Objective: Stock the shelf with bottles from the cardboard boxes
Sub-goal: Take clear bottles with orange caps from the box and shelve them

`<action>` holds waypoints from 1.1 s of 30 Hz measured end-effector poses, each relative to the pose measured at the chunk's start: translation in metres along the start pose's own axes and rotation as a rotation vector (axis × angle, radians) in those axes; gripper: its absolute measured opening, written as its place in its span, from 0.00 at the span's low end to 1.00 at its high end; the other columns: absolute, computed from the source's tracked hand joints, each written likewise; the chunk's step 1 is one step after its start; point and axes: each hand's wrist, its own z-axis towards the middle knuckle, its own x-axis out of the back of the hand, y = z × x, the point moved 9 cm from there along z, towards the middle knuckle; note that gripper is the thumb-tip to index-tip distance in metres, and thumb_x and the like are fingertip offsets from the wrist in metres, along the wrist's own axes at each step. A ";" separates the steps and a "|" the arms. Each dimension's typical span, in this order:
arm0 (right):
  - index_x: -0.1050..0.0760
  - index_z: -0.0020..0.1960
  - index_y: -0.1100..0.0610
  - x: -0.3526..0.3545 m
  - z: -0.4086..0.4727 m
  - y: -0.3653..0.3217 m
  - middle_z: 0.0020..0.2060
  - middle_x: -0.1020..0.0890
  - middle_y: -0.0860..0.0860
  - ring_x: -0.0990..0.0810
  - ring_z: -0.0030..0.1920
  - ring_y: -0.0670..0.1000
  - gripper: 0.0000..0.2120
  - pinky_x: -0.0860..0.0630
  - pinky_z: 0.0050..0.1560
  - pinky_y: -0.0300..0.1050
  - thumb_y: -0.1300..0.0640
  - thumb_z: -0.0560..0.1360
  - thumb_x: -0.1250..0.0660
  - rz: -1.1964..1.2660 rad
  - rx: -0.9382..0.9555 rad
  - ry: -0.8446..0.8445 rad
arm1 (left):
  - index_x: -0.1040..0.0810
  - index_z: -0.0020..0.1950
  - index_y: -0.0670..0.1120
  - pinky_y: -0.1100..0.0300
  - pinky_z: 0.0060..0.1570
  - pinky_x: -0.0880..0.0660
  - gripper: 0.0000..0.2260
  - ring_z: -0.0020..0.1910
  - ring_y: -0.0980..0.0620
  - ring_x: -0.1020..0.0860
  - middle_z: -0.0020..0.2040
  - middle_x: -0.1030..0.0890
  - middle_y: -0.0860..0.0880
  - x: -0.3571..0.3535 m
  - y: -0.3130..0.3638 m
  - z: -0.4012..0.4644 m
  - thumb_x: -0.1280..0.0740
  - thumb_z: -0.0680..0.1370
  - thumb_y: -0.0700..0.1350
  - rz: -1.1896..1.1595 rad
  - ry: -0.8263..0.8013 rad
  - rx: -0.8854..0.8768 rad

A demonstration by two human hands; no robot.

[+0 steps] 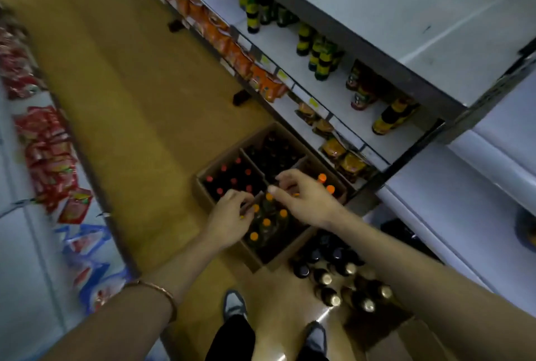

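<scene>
Several open cardboard boxes stand on the floor by the shelf. One box (203, 186) holds dark bottles with red caps (223, 168); the nearer box (249, 256) holds bottles with orange caps (266, 222). My left hand (229, 221) reaches over the near box, its fingers curled at a bottle top near the box divider. My right hand (301, 195) hovers over the same box with fingers spread and bent down toward the orange caps. Whether either hand grips a bottle is not visible. The shelf (342, 111) at right carries a few dark bottles with yellow labels (391, 117).
Loose dark bottles with gold caps (333, 299) stand on the floor right of my feet (235, 305). Orange snack packets (261, 76) hang along the shelf's front edge. A rack of red packets (49, 155) lines the left side of the narrow yellow-floored aisle.
</scene>
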 end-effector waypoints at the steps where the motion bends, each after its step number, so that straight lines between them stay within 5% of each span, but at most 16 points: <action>1: 0.34 0.71 0.55 -0.013 0.013 0.012 0.63 0.26 0.50 0.25 0.63 0.50 0.25 0.27 0.58 0.44 0.43 0.80 0.39 0.001 -0.018 -0.007 | 0.29 0.68 0.46 0.59 0.60 0.29 0.15 0.61 0.49 0.27 0.65 0.31 0.48 -0.012 -0.017 0.010 0.40 0.82 0.46 0.007 -0.029 0.012; 10: 0.34 0.72 0.52 -0.106 0.120 0.147 0.67 0.29 0.55 0.26 0.61 0.53 0.23 0.29 0.57 0.45 0.46 0.79 0.37 -0.014 -0.124 -0.014 | 0.32 0.71 0.47 0.56 0.55 0.28 0.18 0.61 0.45 0.28 0.65 0.34 0.47 -0.122 -0.157 0.092 0.39 0.81 0.48 0.070 -0.179 0.141; 16: 0.35 0.73 0.55 -0.154 0.177 0.230 0.63 0.29 0.52 0.25 0.52 0.45 0.22 0.32 0.39 0.25 0.51 0.81 0.37 0.039 -0.141 -0.050 | 0.36 0.74 0.48 0.47 0.60 0.28 0.22 0.66 0.43 0.32 0.70 0.36 0.45 -0.212 -0.211 0.133 0.38 0.81 0.48 0.136 -0.272 0.108; 20: 0.36 0.72 0.54 -0.190 0.205 0.275 0.62 0.29 0.49 0.27 0.58 0.48 0.23 0.33 0.44 0.25 0.50 0.81 0.37 0.002 -0.125 -0.089 | 0.42 0.77 0.46 0.49 0.66 0.32 0.28 0.70 0.42 0.35 0.72 0.37 0.43 -0.259 -0.241 0.151 0.35 0.79 0.45 0.068 -0.292 0.128; 25: 0.38 0.75 0.53 -0.231 0.240 0.325 0.71 0.33 0.54 0.31 0.68 0.55 0.27 0.32 0.60 0.42 0.50 0.79 0.34 0.010 -0.122 -0.157 | 0.49 0.78 0.45 0.60 0.67 0.38 0.40 0.73 0.48 0.37 0.75 0.39 0.44 -0.299 -0.281 0.172 0.27 0.74 0.41 -0.128 -0.341 0.221; 30: 0.43 0.77 0.57 -0.260 0.273 0.373 0.75 0.36 0.55 0.36 0.74 0.55 0.37 0.36 0.71 0.48 0.54 0.75 0.28 -0.009 -0.187 -0.199 | 0.33 0.73 0.45 0.63 0.65 0.34 0.26 0.71 0.47 0.34 0.72 0.32 0.47 -0.335 -0.301 0.193 0.32 0.76 0.34 0.020 -0.528 0.118; 33: 0.34 0.73 0.58 -0.281 0.285 0.388 0.72 0.32 0.57 0.34 0.72 0.57 0.31 0.37 0.72 0.51 0.61 0.73 0.26 0.016 -0.144 -0.241 | 0.31 0.71 0.48 0.55 0.69 0.37 0.23 0.72 0.47 0.36 0.72 0.33 0.47 -0.354 -0.304 0.205 0.32 0.77 0.40 0.258 -0.628 -0.038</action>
